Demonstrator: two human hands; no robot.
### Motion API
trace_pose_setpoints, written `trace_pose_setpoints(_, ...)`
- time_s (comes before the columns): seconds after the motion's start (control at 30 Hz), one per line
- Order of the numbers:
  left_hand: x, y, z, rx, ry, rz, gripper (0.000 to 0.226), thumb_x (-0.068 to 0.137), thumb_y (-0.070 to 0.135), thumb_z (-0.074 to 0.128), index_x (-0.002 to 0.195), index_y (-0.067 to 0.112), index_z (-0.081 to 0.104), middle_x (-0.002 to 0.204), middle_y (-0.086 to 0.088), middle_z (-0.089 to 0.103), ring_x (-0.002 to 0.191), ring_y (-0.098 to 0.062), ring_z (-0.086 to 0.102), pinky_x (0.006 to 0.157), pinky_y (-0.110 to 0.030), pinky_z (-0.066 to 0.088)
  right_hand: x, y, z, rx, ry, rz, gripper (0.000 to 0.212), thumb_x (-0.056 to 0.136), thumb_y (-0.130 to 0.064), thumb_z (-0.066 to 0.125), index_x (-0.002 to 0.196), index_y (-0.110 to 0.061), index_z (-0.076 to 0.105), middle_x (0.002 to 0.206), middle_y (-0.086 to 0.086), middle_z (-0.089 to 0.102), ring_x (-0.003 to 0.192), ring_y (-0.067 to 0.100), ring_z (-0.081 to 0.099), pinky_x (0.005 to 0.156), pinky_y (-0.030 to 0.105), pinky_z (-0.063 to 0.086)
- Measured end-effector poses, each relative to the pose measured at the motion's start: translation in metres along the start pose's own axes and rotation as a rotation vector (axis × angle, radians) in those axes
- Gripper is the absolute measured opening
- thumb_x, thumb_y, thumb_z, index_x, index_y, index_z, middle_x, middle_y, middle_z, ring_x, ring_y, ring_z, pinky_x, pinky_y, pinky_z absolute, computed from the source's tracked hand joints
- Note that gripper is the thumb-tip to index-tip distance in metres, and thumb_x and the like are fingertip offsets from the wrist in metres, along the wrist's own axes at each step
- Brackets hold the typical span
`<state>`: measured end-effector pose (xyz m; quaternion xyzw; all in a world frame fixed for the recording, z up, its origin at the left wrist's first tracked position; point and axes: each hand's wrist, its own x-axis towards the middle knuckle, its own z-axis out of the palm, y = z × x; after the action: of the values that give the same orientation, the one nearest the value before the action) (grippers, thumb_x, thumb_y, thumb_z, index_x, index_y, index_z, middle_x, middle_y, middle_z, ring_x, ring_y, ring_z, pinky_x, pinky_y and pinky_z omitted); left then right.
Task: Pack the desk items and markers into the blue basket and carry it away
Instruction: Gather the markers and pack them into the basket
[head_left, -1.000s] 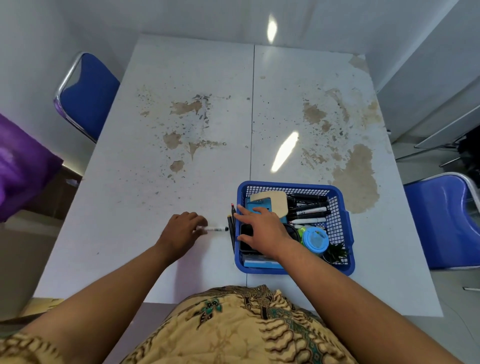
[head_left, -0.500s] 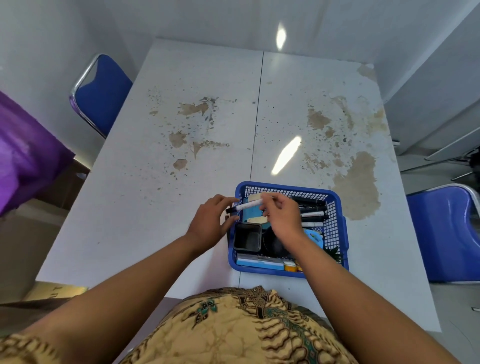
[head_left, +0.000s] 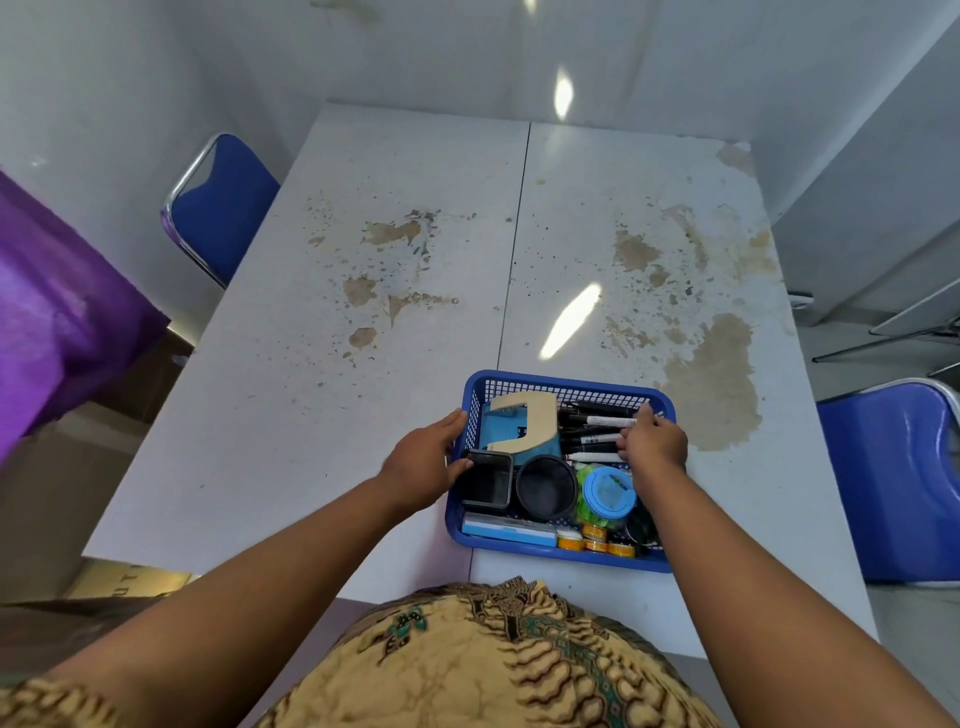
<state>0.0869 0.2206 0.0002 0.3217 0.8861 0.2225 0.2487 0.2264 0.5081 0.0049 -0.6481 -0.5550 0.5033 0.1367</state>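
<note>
The basket (head_left: 558, 557) sits on the table (head_left: 311, 415) at its near edge, right in front of the person, and it looks packed. Along its near wall lie a flat blue box (head_left: 506, 531) and a row of orange tape rolls (head_left: 595, 543). Behind these stand a square black cup (head_left: 488, 483), a round black cup (head_left: 546, 487) and a blue-lidded jar (head_left: 609, 491).

The left hand (head_left: 423, 460) is at the basket's left wall. Its fingers lie along the outside and its thumb comes in over the rim by the square cup, so it seems to grip that side. The right hand (head_left: 653, 444) is inside on the right, fingers bent, its tips at the end of a white marker (head_left: 605, 422) on top of the other markers (head_left: 589, 442). I cannot tell whether it pinches that marker or has let go of it. A blue punch (head_left: 519, 434) with a beige handle fills the far left corner.

Beyond the basket the table shows only brown stains and lamp glare. A blue chair (head_left: 223, 208) stands at the far left and another (head_left: 898, 483) at the right.

I judge the packing all but done, this white marker being the last piece. What is left is for the right hand to take the right rim, then to lift the basket and carry it off; it has not yet left the table.
</note>
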Motion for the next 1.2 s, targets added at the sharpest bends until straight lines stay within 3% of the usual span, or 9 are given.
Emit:
trace_pose_setpoints(0.23,-0.005,0.001,-0.001,-0.038,-0.005,-0.035,0.080,0.101,0.039,0.067,0.166,0.039,0.020,0.149,0.005,0.060,0.116,-0.016,0.066,0.094,-0.036,0.060,0.008,0.002,-0.001,0.040,-0.118,0.076,0.014,0.098,-0.026,0.067,0.102,-0.012,0.071,0.093,0.010,0.077,0.067,0.021,0.066,0.060,0.033,0.053)
trace_pose_setpoints(0.37,-0.009,-0.001,-0.001,-0.038,-0.034,-0.050,0.080,0.103,0.043,0.063,0.166,0.044,0.013,0.139,0.004,0.066,0.113,-0.014,0.066,0.089,-0.034,0.060,0.001,0.002,-0.001,-0.135,-0.073,-0.005,0.037,0.091,-0.021,0.064,0.127,-0.017,0.067,0.113,0.010,0.077,0.096,0.033,0.074,0.080,0.042,0.060)
trace_pose_setpoints(0.47,-0.012,-0.007,-0.002,-0.137,-0.048,-0.026,0.078,0.103,0.043,0.062,0.164,0.048,0.014,0.139,0.008,0.064,0.112,-0.011,0.066,0.088,-0.032,0.060,-0.023,-0.008,-0.003,-0.192,-0.059,-0.078,0.056,0.096,-0.014,0.061,0.151,-0.018,0.049,0.129,0.004,0.067,0.108,0.033,0.068,0.087,0.043,0.058)
trace_pose_setpoints(0.53,-0.015,-0.015,-0.002,-0.212,-0.049,0.005,0.070,0.105,0.045,0.058,0.163,0.050,0.020,0.140,0.014,0.062,0.111,-0.010,0.065,0.086,-0.029,0.060,-0.045,-0.015,0.001,-0.237,-0.088,-0.201,0.058,0.097,-0.009,0.060,0.153,-0.020,0.046,0.115,-0.001,0.067,0.094,0.027,0.067,0.074,0.037,0.055)
trace_pose_setpoints(0.63,-0.021,-0.029,-0.001,-0.237,-0.007,0.015,0.053,0.108,0.043,0.052,0.159,0.045,0.038,0.133,0.018,0.064,0.108,-0.007,0.065,0.088,-0.026,0.059,-0.079,-0.020,0.019,-0.314,-0.197,-0.484,0.044,0.095,-0.005,0.063,0.135,-0.025,0.060,0.096,-0.004,0.067,0.085,0.018,0.066,0.066,0.030,0.050)
trace_pose_setpoints(0.73,-0.020,-0.049,0.004,-0.042,-0.012,0.041,0.035,0.108,0.032,0.056,0.143,0.031,0.058,0.134,0.008,0.066,0.108,-0.009,0.063,0.095,-0.028,0.057,-0.109,-0.020,0.043,-0.504,-0.359,-0.753,0.033,0.094,-0.013,0.068,0.123,-0.027,0.070,0.113,-0.004,0.064,0.104,0.016,0.060,0.085,0.032,0.052)
trace_pose_setpoints(0.87,-0.004,-0.062,0.005,0.276,-0.148,0.178,0.047,0.102,0.024,0.066,0.148,0.029,0.055,0.149,0.003,0.056,0.126,-0.019,0.058,0.103,-0.032,0.053,-0.132,-0.011,0.072,-0.995,-0.581,-1.043,0.058,0.098,-0.036,0.067,0.153,-0.023,0.053,0.158,-0.003,0.049,0.143,0.025,0.041,0.115,0.046,0.042)
trace_pose_setpoints(1.03,0.008,-0.053,0.012,0.560,-0.199,0.350,0.060,0.104,0.020,0.061,0.159,0.033,0.040,0.163,-0.004,0.037,0.124,-0.027,0.058,0.097,-0.036,0.053,-0.139,0.013,0.081,-1.319,-0.637,-1.093,0.076,0.104,-0.049,0.056,0.167,-0.020,0.026,0.174,-0.004,0.025,0.154,0.029,0.027,0.122,0.048,0.032)
trace_pose_setpoints(1.2,0.005,-0.060,0.012,0.638,-0.124,0.419,0.062,0.104,0.020,0.061,0.160,0.030,0.037,0.150,-0.006,0.051,0.118,-0.027,0.060,0.097,-0.038,0.050,-0.139,0.014,0.075,-1.233,-0.588,-1.127,0.078,0.102,-0.044,0.061,0.167,-0.021,0.025,0.171,-0.001,0.032,0.152,0.027,0.031,0.122,0.046,0.033)
